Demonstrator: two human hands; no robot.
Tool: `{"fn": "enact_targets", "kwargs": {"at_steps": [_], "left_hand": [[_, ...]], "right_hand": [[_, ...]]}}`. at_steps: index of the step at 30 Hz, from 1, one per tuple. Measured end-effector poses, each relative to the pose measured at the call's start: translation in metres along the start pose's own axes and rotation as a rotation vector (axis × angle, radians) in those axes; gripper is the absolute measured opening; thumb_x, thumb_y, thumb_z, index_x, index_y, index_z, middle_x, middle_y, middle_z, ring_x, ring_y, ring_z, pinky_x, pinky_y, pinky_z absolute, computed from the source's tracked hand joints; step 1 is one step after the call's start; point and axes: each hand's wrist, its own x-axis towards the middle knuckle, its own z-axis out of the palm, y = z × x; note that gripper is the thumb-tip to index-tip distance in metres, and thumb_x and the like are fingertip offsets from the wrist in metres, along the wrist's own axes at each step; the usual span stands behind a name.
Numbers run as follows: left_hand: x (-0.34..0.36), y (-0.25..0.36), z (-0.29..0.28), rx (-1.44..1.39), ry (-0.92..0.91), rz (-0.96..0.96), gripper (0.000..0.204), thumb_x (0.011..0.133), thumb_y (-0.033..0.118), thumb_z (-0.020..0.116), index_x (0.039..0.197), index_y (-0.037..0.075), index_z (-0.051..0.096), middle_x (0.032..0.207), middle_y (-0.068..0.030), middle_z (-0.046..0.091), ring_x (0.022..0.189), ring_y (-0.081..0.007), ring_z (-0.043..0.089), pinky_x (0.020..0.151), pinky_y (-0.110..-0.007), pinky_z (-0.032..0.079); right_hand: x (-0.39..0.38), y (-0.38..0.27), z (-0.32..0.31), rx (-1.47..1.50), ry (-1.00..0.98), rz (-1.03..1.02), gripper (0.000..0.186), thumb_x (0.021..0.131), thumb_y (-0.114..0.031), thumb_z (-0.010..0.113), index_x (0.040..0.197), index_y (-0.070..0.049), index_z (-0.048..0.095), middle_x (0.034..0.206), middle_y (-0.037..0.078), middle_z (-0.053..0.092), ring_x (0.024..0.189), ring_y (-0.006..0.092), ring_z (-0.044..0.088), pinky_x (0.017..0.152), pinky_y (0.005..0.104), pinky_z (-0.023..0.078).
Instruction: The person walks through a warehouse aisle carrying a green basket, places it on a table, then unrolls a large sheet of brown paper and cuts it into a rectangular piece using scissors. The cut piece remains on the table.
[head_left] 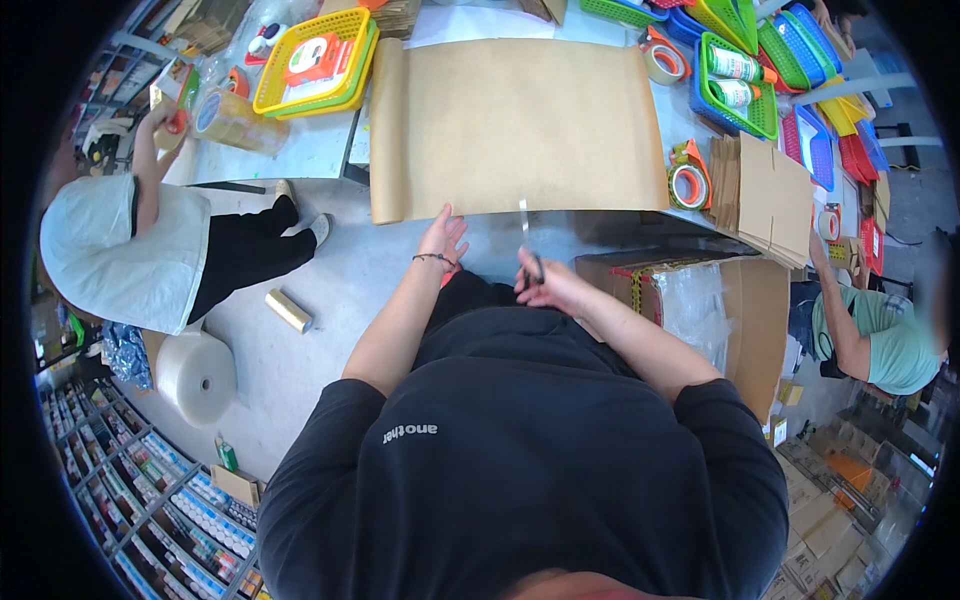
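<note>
A wide sheet of brown kraft paper (530, 125) lies over the table, its left side curled into a roll (388, 140). Just below the paper's near edge, beside the roll, my left hand (442, 238) is open with its fingers apart, holding nothing. It may touch the edge; I cannot tell. My right hand (548, 287) is closed around the dark handles of a pair of scissors (524, 222). Their silver blades point away from me and reach the near edge of the paper.
Tape dispensers (688, 184) and stacked flat cardboard (765, 195) stand right of the paper. A blue-green basket (765, 112) holds bottles. Yellow baskets (368, 50) sit at left. An open carton (750, 310) stands near my right arm. Two people work at either side.
</note>
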Motion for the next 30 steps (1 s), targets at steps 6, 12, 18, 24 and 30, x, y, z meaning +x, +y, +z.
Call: {"fn": "enact_targets", "kwargs": {"at_steps": [6, 12, 18, 24, 30], "left_hand": [[0.007, 0.016, -0.004, 0.134, -0.013, -0.067, 0.054, 0.093, 0.048, 0.061, 0.138, 0.023, 0.044, 0.144, 0.0070, 0.046, 0.125, -0.0082, 0.045, 0.106, -0.052, 0.025], [0.006, 0.024, -0.012, 0.162, -0.074, -0.105, 0.036, 0.095, 0.045, 0.059, 0.123, 0.022, 0.057, 0.128, 0.0092, 0.055, 0.114, -0.0125, 0.047, 0.099, -0.049, 0.031], [0.015, 0.025, -0.017, 0.138, -0.188, -0.138, 0.034, 0.094, 0.042, 0.061, 0.117, 0.017, 0.059, 0.123, 0.0060, 0.057, 0.116, -0.0155, 0.047, 0.096, -0.050, 0.035], [0.010, 0.022, -0.007, 0.098, -0.174, -0.062, 0.028, 0.091, 0.029, 0.069, 0.106, 0.008, 0.058, 0.103, -0.0017, 0.063, 0.098, -0.0140, 0.058, 0.075, -0.040, 0.048], [0.011, 0.022, -0.002, 0.116, -0.145, -0.018, 0.019, 0.090, 0.021, 0.070, 0.096, 0.005, 0.061, 0.087, -0.0029, 0.063, 0.077, -0.0136, 0.061, 0.053, -0.034, 0.048]], "right_hand": [[0.025, -0.006, 0.047, -0.281, -0.079, 0.068, 0.096, 0.077, -0.087, 0.045, 0.121, -0.003, 0.056, 0.104, 0.009, 0.062, 0.090, 0.0181, 0.060, 0.080, 0.0322, 0.048], [0.050, -0.027, 0.088, -0.164, -0.010, -0.008, 0.095, 0.077, -0.086, 0.046, 0.121, -0.002, 0.055, 0.104, 0.010, 0.060, 0.084, 0.0206, 0.059, 0.078, 0.0345, 0.048], [0.063, -0.036, 0.098, -0.087, 0.071, -0.042, 0.088, 0.079, -0.085, 0.046, 0.115, -0.005, 0.058, 0.100, 0.008, 0.059, 0.075, 0.0163, 0.056, 0.072, 0.0312, 0.048], [0.069, -0.037, 0.100, -0.045, 0.127, -0.048, 0.082, 0.080, -0.083, 0.046, 0.108, -0.007, 0.060, 0.093, 0.006, 0.059, 0.067, 0.0153, 0.053, 0.066, 0.0305, 0.047], [0.068, -0.040, 0.100, -0.079, 0.160, -0.065, 0.085, 0.078, -0.084, 0.048, 0.106, -0.006, 0.065, 0.089, 0.005, 0.061, 0.064, 0.0133, 0.053, 0.063, 0.0305, 0.047]]}}
